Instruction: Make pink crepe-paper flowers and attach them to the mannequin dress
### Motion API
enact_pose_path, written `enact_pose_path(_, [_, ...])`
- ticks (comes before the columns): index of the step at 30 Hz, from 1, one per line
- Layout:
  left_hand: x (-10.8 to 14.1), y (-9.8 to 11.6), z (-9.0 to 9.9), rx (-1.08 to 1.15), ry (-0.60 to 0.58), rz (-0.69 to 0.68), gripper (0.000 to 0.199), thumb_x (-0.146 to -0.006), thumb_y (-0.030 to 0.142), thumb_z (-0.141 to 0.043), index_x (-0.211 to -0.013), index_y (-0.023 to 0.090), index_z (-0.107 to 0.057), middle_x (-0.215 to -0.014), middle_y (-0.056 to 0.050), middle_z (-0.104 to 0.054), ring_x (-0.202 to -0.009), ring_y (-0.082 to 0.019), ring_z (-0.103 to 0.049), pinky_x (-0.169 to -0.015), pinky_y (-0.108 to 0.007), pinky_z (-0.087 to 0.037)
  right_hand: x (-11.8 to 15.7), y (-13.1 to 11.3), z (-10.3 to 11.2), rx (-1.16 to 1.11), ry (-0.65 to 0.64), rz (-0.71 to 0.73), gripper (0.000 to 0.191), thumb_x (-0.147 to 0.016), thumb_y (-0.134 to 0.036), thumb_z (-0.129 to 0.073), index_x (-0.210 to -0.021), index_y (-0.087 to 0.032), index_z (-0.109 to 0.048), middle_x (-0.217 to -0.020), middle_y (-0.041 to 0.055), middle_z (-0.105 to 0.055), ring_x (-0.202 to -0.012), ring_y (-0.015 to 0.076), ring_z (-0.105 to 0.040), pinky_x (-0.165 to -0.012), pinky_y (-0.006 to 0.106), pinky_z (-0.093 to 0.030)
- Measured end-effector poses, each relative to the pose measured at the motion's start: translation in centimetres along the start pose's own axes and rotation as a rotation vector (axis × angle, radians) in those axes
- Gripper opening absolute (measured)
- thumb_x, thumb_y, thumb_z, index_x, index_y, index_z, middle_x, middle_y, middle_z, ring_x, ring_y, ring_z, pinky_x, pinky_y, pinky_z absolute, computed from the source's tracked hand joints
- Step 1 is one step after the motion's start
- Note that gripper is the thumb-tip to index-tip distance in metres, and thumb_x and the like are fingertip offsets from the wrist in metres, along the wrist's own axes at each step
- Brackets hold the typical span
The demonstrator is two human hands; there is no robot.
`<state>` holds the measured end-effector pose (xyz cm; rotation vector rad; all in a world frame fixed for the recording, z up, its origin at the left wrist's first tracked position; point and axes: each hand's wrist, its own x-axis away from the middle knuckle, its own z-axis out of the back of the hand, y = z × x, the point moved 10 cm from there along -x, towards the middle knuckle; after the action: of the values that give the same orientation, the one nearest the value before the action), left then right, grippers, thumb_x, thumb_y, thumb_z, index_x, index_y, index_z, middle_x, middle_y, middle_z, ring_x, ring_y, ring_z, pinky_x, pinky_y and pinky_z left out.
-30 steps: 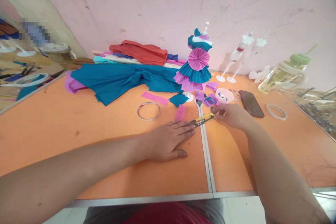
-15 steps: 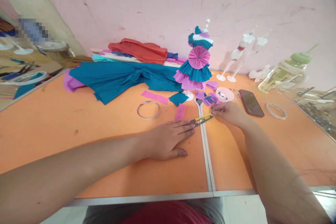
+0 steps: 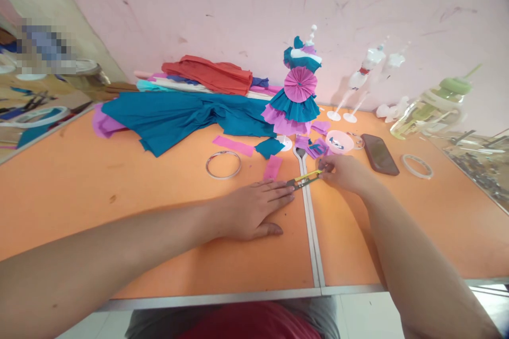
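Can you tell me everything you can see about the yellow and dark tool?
The yellow and dark tool is slim, with one long yellow side, one dark side and a gap between. I can't tell whether it's metal or plastic. It slants across the pale strip on the table. The left hand touches its dark end; the right hand pinches the other.
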<state>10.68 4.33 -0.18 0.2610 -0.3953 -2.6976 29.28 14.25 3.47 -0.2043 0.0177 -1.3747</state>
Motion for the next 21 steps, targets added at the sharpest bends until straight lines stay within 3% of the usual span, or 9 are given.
enact_pose_path(4, [0.0,-0.2,-0.2,-0.011,-0.011,0.006,0.077,-0.099,0.061,-0.043,-0.161,0.018,-0.027,-0.167,-0.011,-0.025,-0.155,-0.028,-0.023,-0.128,-0.043,-0.013,0.8,-1.0,0.3,0.187,-0.040,-0.038,0.031,-0.084,-0.030,-0.059,-0.112,-0.026,-0.073,-0.097,0.0062,-0.076,-0.090,0.0254,-0.067,-0.063,0.029,-0.040])
enact_pose_path(7, [0.0,-0.2,-0.3,-0.015,-0.030,0.014,0.076,-0.099,0.061,-0.042,-0.161,0.019,-0.026,-0.167,-0.009,-0.023,-0.156,-0.026,-0.021,-0.128,-0.041,-0.011,1.5,-2.0,0.1,0.257,-0.088,-0.025,0.032,-0.084,-0.027,-0.058,-0.112,-0.025,-0.074,-0.098,0.0101,-0.075,-0.094,0.0301,-0.067,-0.063,0.032,-0.040])
enact_pose_path(11, [-0.2,0.0,0.0,-0.020,-0.050,0.030,0.076,-0.099,0.062,-0.041,-0.160,0.018,-0.028,-0.167,-0.010,-0.024,-0.156,-0.026,-0.021,-0.128,-0.041,-0.011,2.4,-2.7,-0.5,0.313,-0.152,-0.013,0.042,-0.083,-0.022,-0.059,-0.123,-0.027,-0.070,-0.098,0.0129,-0.075,-0.090,0.0328,-0.069,-0.062,0.033,-0.041])
enact_pose_path(14, [-0.3,0.1,0.1,-0.015,-0.065,0.041,0.076,-0.099,0.061,-0.042,-0.160,0.017,-0.029,-0.166,-0.011,-0.027,-0.155,-0.026,-0.023,-0.128,-0.041,-0.013,2.8,-1.9,-0.5,0.321,-0.151,-0.052,0.051,-0.084,-0.024,-0.062,-0.134,-0.028,-0.064,-0.096,0.0132,-0.075,-0.085,0.0334,-0.070,-0.062,0.034,-0.043])
enact_pose_path(16, [-0.3,0.2,0.2,-0.014,-0.065,0.045,0.077,-0.099,0.061,-0.043,-0.160,0.017,-0.029,-0.166,-0.012,-0.028,-0.155,-0.027,-0.024,-0.128,-0.042,-0.014,2.5,-0.9,0.1,0.261,-0.115,-0.054,0.042,-0.086,-0.028,-0.062,-0.127,-0.031,-0.070,-0.098,0.0104,-0.076,-0.087,0.0316,-0.070,-0.065,0.034,-0.045])
enact_pose_path(18, [-0.3,0.2,0.3,-0.011,-0.056,0.045,0.076,-0.099,0.061,-0.044,-0.159,0.016,-0.031,-0.166,-0.012,-0.029,-0.154,-0.028,-0.026,-0.128,-0.042,-0.014,1.9,0.1,0.8,0.137,-0.073,-0.011,0.027,-0.090,-0.034,-0.058,-0.107,-0.032,-0.079,-0.100,0.0053,-0.078,-0.089,0.0272,-0.070,-0.068,0.032,-0.046])
enact_pose_path(21, [-0.2,0.3,0.4,0.002,-0.050,0.037,0.075,-0.099,0.060,-0.044,-0.158,0.014,-0.032,-0.166,-0.012,-0.028,-0.154,-0.029,-0.026,-0.128,-0.042,-0.014,1.0,1.1,1.0,-0.043,-0.102,0.076,0.024,-0.088,-0.034,-0.060,-0.100,-0.030,-0.081,-0.098,0.0009,-0.079,-0.086,0.0213,-0.069,-0.071,0.029,-0.047])
